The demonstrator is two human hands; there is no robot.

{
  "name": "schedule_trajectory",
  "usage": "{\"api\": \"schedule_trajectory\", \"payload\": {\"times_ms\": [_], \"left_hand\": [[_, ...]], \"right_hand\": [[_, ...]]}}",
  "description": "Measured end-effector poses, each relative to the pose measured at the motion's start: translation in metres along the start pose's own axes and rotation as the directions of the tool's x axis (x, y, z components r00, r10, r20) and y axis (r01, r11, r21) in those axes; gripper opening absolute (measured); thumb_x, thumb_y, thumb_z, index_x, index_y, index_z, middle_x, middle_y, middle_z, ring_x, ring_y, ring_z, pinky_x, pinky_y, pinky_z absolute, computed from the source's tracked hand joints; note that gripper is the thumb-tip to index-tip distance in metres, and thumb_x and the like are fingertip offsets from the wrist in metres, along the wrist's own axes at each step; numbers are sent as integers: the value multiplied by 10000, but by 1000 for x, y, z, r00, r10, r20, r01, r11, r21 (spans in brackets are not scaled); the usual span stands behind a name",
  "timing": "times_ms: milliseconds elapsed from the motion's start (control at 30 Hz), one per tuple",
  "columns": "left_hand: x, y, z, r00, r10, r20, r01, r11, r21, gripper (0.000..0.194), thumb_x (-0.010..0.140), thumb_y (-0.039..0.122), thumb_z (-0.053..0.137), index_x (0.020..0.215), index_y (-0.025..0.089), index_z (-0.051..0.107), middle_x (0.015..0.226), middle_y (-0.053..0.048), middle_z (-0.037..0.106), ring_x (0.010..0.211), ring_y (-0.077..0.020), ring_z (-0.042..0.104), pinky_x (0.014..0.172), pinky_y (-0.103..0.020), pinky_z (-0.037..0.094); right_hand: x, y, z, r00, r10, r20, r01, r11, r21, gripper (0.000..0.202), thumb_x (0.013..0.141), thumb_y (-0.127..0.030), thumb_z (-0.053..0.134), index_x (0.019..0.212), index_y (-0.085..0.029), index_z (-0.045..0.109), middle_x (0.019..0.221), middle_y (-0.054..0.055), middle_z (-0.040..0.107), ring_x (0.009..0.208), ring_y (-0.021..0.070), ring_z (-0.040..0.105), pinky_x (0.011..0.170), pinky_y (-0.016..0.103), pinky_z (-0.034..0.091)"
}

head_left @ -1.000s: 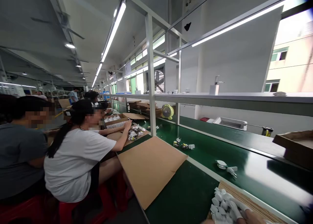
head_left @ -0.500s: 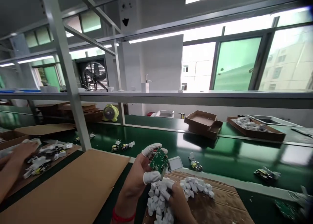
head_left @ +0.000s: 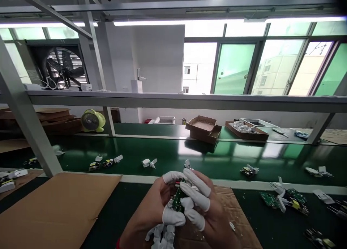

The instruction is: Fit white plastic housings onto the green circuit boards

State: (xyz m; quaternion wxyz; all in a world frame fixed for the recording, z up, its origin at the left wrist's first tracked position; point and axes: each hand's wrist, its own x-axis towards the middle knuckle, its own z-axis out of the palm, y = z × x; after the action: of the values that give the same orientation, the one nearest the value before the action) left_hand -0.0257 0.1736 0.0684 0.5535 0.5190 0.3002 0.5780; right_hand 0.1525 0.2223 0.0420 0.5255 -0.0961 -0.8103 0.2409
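Head view: left hand (head_left: pixel 158 205) and right hand (head_left: pixel 207 205) together, fingers curled tight around green circuit board (head_left: pixel 178 199).

The head camera is looking forward and slightly down from close above the near edge of the green conveyor belt (head_left: pixel 168 155), facing across it toward the windows (head_left: pixel 233 68) beyond its far edge; no second view is sharing the scene.

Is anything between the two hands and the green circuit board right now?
Nothing visible. Both the left hand and the right hand close directly around the green circuit board, with only their white finger cots against it.
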Motion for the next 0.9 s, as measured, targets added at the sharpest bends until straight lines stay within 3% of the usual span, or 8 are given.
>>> {"api": "schedule_trajectory", "payload": {"times_ms": [200,333,400,500,667,733,833,900], "left_hand": [[-3,1,5,999,-6,-52,10,998,69,832,400,335,947,1161,211,634,1306,-139,558,1264,-391,459,1045,-493,401],[-6,0,3,987,141,-76,-114,950,292,682,482,198,907,1117,277,671,1508,-76,329,1368,-396,321,1107,-487,320],[-8,1,2,983,177,-56,-144,917,372,649,499,182,897,1104,288,688,1540,-64,275,1356,-389,347,1088,-450,356],[-9,1,3,987,158,24,-158,943,293,635,505,234,900,1104,281,694,1532,-89,307,1185,-366,542,960,-417,479],[-9,1,2,983,180,32,-180,913,366,644,495,239,917,1098,320,708,1341,-57,558,1202,-338,531,1004,-371,443],[-9,3,2,977,204,60,-210,880,427,652,494,221,918,1098,350,708,1230,-32,634,1190,-313,545,1005,-335,434],[-9,10,7,960,223,171,-278,844,458,610,533,255,902,1104,343,708,1128,-39,675,1097,-301,601,979,-341,447],[-10,15,12,945,238,222,-317,831,457,532,594,295,868,1101,324,711,1080,-60,678,1033,-297,623,929,-357,476]], "right_hand": [[-1,7,10,997,-68,26,69,997,-34,433,979,-366,416,1411,-352,439,1506,44,388,1369,346,323,1074,573,297],[-10,6,14,965,243,-98,-204,933,296,634,916,-380,575,1465,-433,263,1499,4,395,1362,296,366,1086,500,344],[-13,4,14,930,367,4,-330,832,447,761,889,-444,604,1498,-404,149,1462,27,445,1327,272,425,1092,452,358],[-14,0,14,912,361,194,-406,732,546,768,889,-530,561,1515,-311,173,1382,83,529,1274,258,487,1098,400,359],[-10,-7,25,877,464,126,-440,671,597,814,824,-560,636,1496,-300,259,1370,90,537,1291,276,465,1149,434,260],[-7,-12,29,860,481,169,-457,582,673,858,790,-563,674,1495,-299,262,1346,92,560,1240,282,519,1116,446,326],[-1,-19,30,824,490,286,-471,309,826,987,674,-536,795,1484,-314,276,1324,93,582,1137,288,600,974,431,484],[1,-24,28,794,519,316,-468,190,863,1005,589,-494,864,1444,-307,370,1312,99,593,1108,301,618,941,434,505]]}}
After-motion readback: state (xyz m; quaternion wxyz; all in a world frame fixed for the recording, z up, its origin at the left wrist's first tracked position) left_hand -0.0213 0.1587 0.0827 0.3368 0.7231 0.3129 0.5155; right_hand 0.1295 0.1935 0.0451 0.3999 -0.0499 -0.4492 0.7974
